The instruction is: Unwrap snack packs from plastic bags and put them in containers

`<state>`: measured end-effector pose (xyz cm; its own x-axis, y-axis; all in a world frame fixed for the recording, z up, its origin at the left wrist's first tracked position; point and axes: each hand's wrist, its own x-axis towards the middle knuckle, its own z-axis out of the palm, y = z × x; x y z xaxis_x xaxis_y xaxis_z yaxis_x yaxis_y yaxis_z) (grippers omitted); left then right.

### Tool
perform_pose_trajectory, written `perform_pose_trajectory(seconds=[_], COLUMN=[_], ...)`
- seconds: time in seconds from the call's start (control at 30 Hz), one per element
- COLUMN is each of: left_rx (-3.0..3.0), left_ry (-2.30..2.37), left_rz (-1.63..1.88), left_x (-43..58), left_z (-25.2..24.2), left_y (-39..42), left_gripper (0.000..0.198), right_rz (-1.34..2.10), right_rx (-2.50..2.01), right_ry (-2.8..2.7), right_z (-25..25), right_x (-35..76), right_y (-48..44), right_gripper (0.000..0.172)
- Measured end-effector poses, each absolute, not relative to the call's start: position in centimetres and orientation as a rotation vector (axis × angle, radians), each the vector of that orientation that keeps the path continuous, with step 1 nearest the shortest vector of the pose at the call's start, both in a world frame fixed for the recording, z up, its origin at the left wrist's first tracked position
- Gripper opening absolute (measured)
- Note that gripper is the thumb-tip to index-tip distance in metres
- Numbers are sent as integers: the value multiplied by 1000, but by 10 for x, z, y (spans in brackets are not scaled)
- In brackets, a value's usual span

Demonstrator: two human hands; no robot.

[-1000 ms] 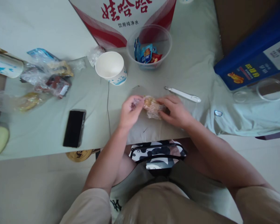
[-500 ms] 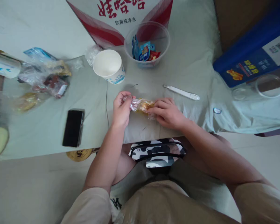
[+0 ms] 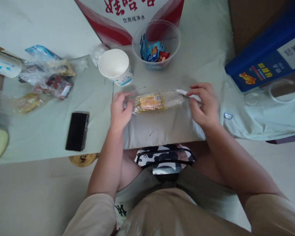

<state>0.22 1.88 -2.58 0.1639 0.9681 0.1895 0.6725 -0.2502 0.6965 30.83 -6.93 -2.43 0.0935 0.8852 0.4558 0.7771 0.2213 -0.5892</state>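
A yellow item in clear plastic wrap [image 3: 149, 102], with a small barcode label, lies across the cloth in front of me. My left hand [image 3: 121, 109] pinches the gathered left end of the wrap. The loose clear end stretches right towards my right hand [image 3: 204, 105]. That hand is closed on a slim white utility knife [image 3: 183, 92], thumb below it and fingers above. The knife's narrow tip points left, over or beside the loose wrap; I cannot tell whether they touch. Its rear part is hidden by my fingers.
Behind stand a paper cup [image 3: 115, 67] and a clear plastic bowl [image 3: 173, 49] of snack packets. A phone [image 3: 76, 131] and wrapped packets [image 3: 54, 83] lie to the left. A blue box [image 3: 255, 68] and a clear container [image 3: 284, 91] are at right.
My right hand has left the wrapped item, moved right and closed on the utility knife. The wrapped item now lies stretched out, my left hand still at its left end.
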Motion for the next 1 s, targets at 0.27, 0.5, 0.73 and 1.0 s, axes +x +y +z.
perform_pose_trajectory(seconds=[0.27, 0.5, 0.73, 1.0], left_rx=[2185, 2343, 2379, 2273], left_ry=[1364, 1260, 1336, 1679], left_rz=[741, 932, 176, -128], left_x=[11, 6, -12, -36], left_z=[-18, 3, 24, 34], left_y=[11, -13, -35, -32], left_gripper=[10, 13, 28, 45], right_rz=[440, 486, 757, 776], right_rx=[-1560, -1244, -1220, -1413], right_ry=[-1811, -1981, -2476, -2463], right_z=[-26, -7, 0, 3], right_x=[271, 277, 280, 289], right_y=[-60, -79, -84, -82], right_gripper=[25, 11, 21, 30])
